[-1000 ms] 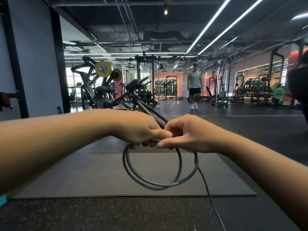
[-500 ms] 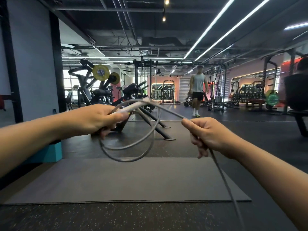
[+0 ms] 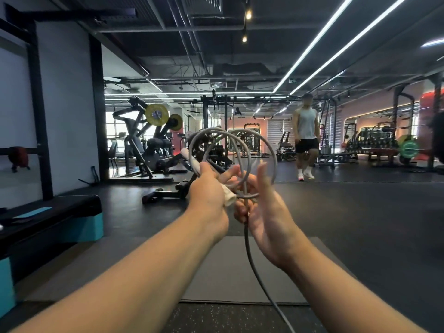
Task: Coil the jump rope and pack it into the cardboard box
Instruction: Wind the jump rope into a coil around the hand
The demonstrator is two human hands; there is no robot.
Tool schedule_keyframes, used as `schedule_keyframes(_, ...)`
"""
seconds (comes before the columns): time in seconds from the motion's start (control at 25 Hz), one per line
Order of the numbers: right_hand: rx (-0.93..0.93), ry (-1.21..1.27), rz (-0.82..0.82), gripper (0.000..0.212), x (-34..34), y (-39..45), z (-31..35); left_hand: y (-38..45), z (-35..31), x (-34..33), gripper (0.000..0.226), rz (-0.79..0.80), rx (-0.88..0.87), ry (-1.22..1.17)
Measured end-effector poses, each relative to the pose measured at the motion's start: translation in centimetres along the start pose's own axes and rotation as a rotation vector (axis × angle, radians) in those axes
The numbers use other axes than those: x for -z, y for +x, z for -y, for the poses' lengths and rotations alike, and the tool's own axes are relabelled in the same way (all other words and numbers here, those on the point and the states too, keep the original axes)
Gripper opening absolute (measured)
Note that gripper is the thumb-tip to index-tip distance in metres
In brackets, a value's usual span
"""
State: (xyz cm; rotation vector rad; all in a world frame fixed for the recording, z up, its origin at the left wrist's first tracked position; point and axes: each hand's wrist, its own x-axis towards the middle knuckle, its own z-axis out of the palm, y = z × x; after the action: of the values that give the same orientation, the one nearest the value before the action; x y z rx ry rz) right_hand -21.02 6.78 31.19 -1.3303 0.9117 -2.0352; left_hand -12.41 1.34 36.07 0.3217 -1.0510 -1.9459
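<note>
A large grey rectangular floor mat (image 3: 216, 272) lies below both hands. Above the hands stand several loops of a grey rubbery jump rope (image 3: 236, 150), its loose tail hanging beneath them. The left hand (image 3: 207, 195) is clamped on the loops and white handles to keep the coil gathered. The right hand (image 3: 262, 207), fingers spread apart, guides the rope. No cardboard box is visible.

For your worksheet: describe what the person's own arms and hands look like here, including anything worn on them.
Both forearms are bare up to the picture's edge, with no sleeves showing. The left hand and right hand have no gloves, and no rings, watch or wristbands are visible. The right hand's fingers are blurred.
</note>
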Motion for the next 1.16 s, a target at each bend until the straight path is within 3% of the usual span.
schedule_keyframes(0.12,0.052,-0.059,-0.129,0.034,-1.8,-0.5,-1.1,-0.4,0.5,-0.7,0.059,-0.032,0.086,-0.067)
schedule_keyframes(0.28,0.153,-0.134,-0.279,0.007,-2.4,-0.3,-1.5,-1.0,1.3,-0.5,0.047,-0.034,0.118,-0.131)
schedule_keyframes(0.4,0.203,-0.226,-0.361,0.025,-1.8,0.2,-1.1,-1.1,1.5,0.4,0.035,-0.006,0.186,-0.034)
schedule_keyframes(0.52,0.132,-0.303,-0.34,0.031,-1.0,0.7,0.0,-0.2,0.7,2.0,0.011,-0.189,0.04,0.069)
schedule_keyframes(0.6,0.027,-0.318,-0.349,0.036,-0.9,1.1,1.0,0.6,-0.4,3.6,0.04,-0.253,-0.129,0.054)
schedule_keyframes(0.64,-0.026,-0.306,-0.367,0.038,-0.7,1.4,1.5,0.8,-0.6,4.1,0.046,-0.224,-0.196,0.113)
schedule_keyframes(0.72,-0.092,-0.3,-0.397,0.036,-0.2,1.8,2.5,0.8,-0.6,4.4,0.033,-0.102,-0.189,0.222)
schedule_keyframes(0.8,-0.112,-0.31,-0.384,0.035,-0.2,1.7,3.0,0.6,-0.1,4.3,0.011,-0.01,-0.105,0.086)
schedule_keyframes(0.84,-0.121,-0.302,-0.371,0.034,-0.4,1.7,3.0,0.8,0.0,4.2,0.011,0.011,-0.072,-0.025)
schedule_keyframes(0.96,-0.162,-0.273,-0.366,0.034,-1.3,1.5,2.6,1.7,0.3,3.9,0.036,-0.107,-0.057,-0.258)
schedule_keyframes(1.16,-0.17,0.023,-0.317,0.036,-1.5,0.9,1.8,0.5,0.6,1.6,0.042,-0.435,-0.057,-0.305)
